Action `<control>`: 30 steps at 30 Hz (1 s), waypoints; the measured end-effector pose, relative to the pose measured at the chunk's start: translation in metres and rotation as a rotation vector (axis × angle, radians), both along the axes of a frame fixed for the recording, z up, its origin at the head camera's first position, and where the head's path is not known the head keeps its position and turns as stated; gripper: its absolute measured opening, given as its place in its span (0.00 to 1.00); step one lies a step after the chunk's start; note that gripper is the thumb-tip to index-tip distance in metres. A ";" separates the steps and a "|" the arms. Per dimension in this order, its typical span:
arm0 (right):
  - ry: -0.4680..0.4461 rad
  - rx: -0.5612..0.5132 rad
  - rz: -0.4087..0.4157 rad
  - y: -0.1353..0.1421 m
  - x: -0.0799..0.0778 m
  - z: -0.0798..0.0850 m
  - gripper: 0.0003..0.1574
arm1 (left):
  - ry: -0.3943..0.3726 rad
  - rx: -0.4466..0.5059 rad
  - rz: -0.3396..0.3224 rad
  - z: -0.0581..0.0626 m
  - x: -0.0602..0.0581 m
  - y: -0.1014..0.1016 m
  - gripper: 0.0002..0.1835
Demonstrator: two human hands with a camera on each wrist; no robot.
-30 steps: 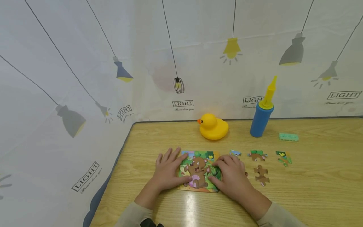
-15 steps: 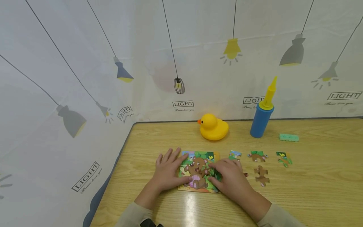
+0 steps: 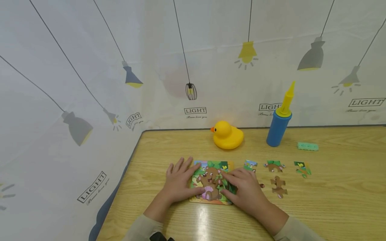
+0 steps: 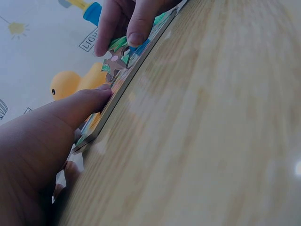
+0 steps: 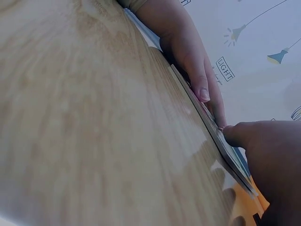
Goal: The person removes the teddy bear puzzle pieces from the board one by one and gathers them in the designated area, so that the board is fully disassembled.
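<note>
A jigsaw puzzle board (image 3: 211,202) with a brown bear picture lies flat on the table in the head view. My left hand (image 3: 179,184) rests with spread fingers over its left side, thumb reaching onto the bear's belly. At the board's right side, my right hand (image 3: 250,192) pinches a puzzle piece (image 4: 115,63) between thumb and index finger. That piece stands tilted over the board in the left wrist view, its brown and green print showing. In the right wrist view the left thumb (image 5: 203,94) lies on the board close to the right hand's fingertip.
Several loose puzzle pieces (image 3: 279,186) lie right of the board, one partly hidden by the right hand. Behind stand a yellow rubber duck (image 3: 228,135) and a blue hand pump (image 3: 278,129) with a yellow nozzle. A green toy block (image 3: 307,146) lies farther right, before the printed wall cloth (image 3: 226,83).
My right index finger has moved left over the board, closer to the bear, and the piece it pinches is now tilted. The left hand stays in place.
</note>
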State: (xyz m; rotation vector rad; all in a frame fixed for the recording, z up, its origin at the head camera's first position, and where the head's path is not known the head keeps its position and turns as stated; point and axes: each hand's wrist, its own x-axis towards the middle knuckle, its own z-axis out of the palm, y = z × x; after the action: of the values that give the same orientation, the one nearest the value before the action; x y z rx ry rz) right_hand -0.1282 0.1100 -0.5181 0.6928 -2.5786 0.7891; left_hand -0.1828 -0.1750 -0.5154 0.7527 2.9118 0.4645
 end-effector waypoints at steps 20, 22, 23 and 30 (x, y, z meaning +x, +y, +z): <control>-0.025 -0.086 0.133 0.005 0.004 -0.002 0.34 | 0.003 0.012 -0.008 0.000 0.001 -0.001 0.51; 0.006 -0.100 0.155 0.007 0.005 -0.004 0.34 | -0.002 0.011 -0.008 0.000 0.001 -0.001 0.51; 0.014 -0.106 0.163 0.008 0.006 -0.004 0.34 | -0.005 0.013 -0.008 0.000 0.001 -0.001 0.51; 0.023 -0.118 0.129 0.028 0.016 -0.004 0.34 | 0.002 0.017 -0.010 -0.001 0.000 -0.002 0.51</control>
State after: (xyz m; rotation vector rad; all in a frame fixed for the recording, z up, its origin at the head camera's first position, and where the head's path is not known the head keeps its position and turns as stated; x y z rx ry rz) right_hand -0.1117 0.1379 -0.5218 0.8327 -2.4634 0.9598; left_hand -0.1828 -0.1768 -0.5166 0.7692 2.9080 0.4879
